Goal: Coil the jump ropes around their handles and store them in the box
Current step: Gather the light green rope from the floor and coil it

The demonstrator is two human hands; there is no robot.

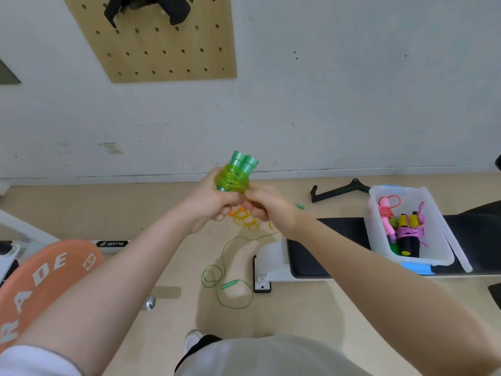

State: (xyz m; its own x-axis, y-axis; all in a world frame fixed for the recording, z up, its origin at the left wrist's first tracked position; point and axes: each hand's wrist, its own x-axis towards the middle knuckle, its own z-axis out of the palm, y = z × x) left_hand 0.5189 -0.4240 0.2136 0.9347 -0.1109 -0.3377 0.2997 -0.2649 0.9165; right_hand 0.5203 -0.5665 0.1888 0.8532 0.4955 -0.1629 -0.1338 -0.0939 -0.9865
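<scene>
Green plastic filled my grip: the two handles stood side by side, pointing up and away from me, with the glittery green rope wound in a fat band around their middle. My left hand was clamped around the lower part of the bundle. My right hand sat just beside it, fingers curled closed near the bottom of the coil, probably pinching the loose end, though the end itself was hidden.

The box sat well off to my right on a dark bench, already holding a pink rope and a purple rope on black and yellow handles. On the floor below lay another green rope, uncoiled, and a yellow rope partly hidden behind my hands.

I judged the winding nearly done, and that was the risky part. If I let go before the tail was tucked under a turn, the springy coil would loosen and slide off the smooth handles. A slack left grip could also let the handles splay apart.
</scene>
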